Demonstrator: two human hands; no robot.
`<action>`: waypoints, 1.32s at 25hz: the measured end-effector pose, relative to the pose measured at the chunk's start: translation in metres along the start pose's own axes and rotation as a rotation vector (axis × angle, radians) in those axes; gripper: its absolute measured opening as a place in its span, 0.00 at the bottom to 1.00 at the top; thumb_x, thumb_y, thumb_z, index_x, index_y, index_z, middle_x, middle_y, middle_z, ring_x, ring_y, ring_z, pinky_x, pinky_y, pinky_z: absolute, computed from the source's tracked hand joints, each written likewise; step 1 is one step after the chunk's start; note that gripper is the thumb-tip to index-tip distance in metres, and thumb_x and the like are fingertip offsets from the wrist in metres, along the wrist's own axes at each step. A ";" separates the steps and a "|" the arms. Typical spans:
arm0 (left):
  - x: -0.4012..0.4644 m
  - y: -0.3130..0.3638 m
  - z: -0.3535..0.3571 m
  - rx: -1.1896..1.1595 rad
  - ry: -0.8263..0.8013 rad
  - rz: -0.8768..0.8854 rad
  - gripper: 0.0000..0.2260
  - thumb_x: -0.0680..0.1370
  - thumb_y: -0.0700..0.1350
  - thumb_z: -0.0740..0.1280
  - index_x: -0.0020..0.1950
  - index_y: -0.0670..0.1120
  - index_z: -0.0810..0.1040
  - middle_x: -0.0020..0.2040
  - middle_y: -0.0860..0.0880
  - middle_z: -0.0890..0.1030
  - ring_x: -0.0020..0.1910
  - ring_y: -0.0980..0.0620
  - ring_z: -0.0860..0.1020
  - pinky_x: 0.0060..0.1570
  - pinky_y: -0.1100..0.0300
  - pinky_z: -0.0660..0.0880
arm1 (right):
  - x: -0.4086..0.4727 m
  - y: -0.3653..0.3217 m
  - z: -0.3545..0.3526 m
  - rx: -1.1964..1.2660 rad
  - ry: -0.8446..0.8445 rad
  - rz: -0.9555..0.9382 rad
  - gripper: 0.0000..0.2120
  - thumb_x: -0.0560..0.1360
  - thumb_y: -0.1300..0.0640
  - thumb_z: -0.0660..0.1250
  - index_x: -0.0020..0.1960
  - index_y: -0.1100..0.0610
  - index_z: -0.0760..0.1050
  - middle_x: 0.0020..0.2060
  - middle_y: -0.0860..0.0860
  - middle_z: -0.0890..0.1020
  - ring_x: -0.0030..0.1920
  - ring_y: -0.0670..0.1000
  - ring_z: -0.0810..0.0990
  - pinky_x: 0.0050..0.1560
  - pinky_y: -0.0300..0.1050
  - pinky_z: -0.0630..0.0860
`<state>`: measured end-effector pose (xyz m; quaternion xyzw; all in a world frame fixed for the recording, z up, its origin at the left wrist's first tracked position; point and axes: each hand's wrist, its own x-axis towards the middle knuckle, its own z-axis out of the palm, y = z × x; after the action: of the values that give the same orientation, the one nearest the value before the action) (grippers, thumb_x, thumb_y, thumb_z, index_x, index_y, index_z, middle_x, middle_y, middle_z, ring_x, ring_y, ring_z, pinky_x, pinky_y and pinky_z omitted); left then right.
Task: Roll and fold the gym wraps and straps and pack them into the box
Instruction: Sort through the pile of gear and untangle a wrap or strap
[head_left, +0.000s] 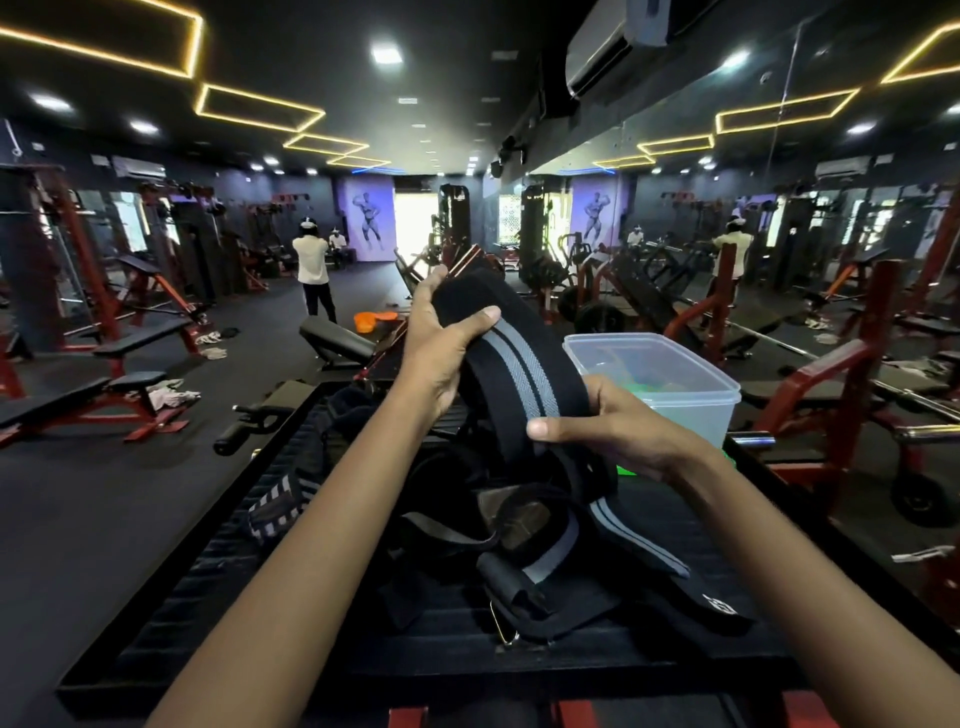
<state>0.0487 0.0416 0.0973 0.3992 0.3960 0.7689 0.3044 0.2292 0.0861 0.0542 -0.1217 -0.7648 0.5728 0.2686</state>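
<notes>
Black wrap with grey stripes (519, 374), held up above the middle of the worktop (208, 561), stretched in an arc between both hands. Left hand (441, 338) high, fingers and thumb curled round the upper end, where the fabric looks bunched or part-rolled. Right hand (608, 421) lower, thumb pinching the band against the fingers. Free tail hanging down from the right hand onto the pile of loose straps (498, 535) in the middle of the worktop, a metal buckle (506, 631) showing nearer the front edge. Striped black-and-white wrap (280, 506) lying apart toward the left edge. Clear plastic box (654, 384) standing open near the far right corner, just behind the right hand; something green inside, too blurred to name, otherwise apparently little packed.

Step in hand, by the look of it: rolling this one wrap, early in the whole job, with most of the straps still unrolled on the worktop. Next move likely calls for keeping the band taut and flat, feeding it with the right hand while turning the roll with the left, edges kept in line, then securing the tail before setting the roll in the box.
</notes>
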 end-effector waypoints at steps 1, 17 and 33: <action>0.003 0.000 -0.002 0.025 0.024 0.019 0.32 0.72 0.30 0.69 0.73 0.45 0.62 0.54 0.51 0.76 0.52 0.52 0.77 0.56 0.55 0.76 | -0.002 0.000 -0.002 -0.006 0.010 0.021 0.21 0.66 0.56 0.77 0.54 0.66 0.78 0.48 0.58 0.83 0.48 0.55 0.82 0.48 0.43 0.79; 0.034 -0.160 -0.010 0.323 0.150 -0.477 0.16 0.72 0.36 0.71 0.56 0.43 0.69 0.45 0.43 0.81 0.41 0.43 0.80 0.36 0.53 0.78 | -0.083 0.093 -0.079 -0.512 0.114 0.679 0.45 0.48 0.29 0.77 0.55 0.55 0.71 0.47 0.50 0.80 0.42 0.46 0.80 0.43 0.49 0.81; 0.002 -0.137 -0.019 0.371 -0.287 -0.486 0.10 0.82 0.53 0.59 0.56 0.48 0.73 0.60 0.48 0.77 0.54 0.52 0.78 0.54 0.56 0.75 | 0.005 0.066 -0.059 -0.035 0.394 0.060 0.21 0.67 0.59 0.74 0.58 0.62 0.77 0.51 0.60 0.83 0.51 0.56 0.82 0.56 0.49 0.77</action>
<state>0.0525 0.1044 -0.0253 0.4458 0.5658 0.5246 0.4539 0.2491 0.1573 0.0048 -0.2587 -0.7033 0.5323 0.3939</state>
